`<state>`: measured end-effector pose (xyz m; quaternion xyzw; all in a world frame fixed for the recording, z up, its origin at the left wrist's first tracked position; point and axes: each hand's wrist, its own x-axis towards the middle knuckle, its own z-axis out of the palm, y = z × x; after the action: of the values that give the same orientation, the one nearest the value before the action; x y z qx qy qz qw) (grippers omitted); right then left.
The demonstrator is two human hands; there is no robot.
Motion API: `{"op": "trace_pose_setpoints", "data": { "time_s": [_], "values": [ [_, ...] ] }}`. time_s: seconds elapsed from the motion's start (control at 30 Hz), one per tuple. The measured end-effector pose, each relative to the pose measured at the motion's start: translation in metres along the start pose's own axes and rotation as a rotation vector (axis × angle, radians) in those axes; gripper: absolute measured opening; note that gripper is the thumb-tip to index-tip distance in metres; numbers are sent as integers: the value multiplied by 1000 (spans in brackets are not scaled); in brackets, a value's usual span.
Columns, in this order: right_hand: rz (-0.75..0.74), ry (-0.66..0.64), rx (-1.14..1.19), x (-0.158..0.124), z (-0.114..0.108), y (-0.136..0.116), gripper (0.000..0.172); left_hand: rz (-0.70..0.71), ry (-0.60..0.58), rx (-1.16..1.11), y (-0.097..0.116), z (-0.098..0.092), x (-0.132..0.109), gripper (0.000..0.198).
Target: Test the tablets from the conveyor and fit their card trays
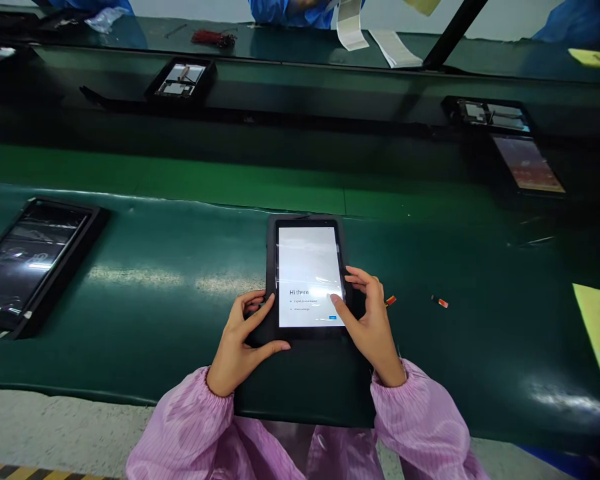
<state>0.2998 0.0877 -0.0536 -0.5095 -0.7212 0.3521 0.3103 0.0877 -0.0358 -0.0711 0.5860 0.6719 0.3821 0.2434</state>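
While both bare hands work at a tablet (307,277) in a black folio case (300,390), the screen is lit and shows a white page headed "Hi there", with two short option lines and a small blue button at lower right; the small print is too tiny to read. So far the unit is powered on and sits on this page, with no later screen showing. The case lies flat and open on a green mat (145,353) on the counter, centred right in front of the person, its cover flap toward the body.

Left hand (245,340) is closed lightly around the case's lower left edge, fingers curled at the side and thumb across the bottom, so that grip is on the tablet. Right hand (367,327) stays open, fingers spread, with the index fingertip (334,299) on the glass near the lower right of the screen. Pink striped sleeves (180,427) cover both wrists.

A dark tablet (33,267) lies in its case to the left. Two small red-and-orange bits (440,302) sit right of the hands, and a yellow sheet (597,333) lies at the right edge. Further back, a lit tablet (527,163) and an open tray of parts (180,83) lie on the far belt, with a co-worker's blue sleeve (290,13) beyond.
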Motion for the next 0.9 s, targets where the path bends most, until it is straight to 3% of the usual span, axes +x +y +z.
{"op": "trace_pose_setpoints", "data": {
  "time_s": [0.33,0.47,0.57,0.73,0.9],
  "values": [
    [47,84,-55,7,6,-8,36,-1,5,7,0,1,2,72],
    [103,56,61,9,1,-3,40,-6,6,6,0,0,0,72],
    [82,-24,122,8,-8,4,40,-18,6,-4,1,0,-1,71],
    [-31,-293,59,5,-24,10,69,-23,10,-5,2,0,0,70],
    [-49,-330,-28,3,-26,10,75,-16,13,-4,2,0,1,71]
  ]
}}
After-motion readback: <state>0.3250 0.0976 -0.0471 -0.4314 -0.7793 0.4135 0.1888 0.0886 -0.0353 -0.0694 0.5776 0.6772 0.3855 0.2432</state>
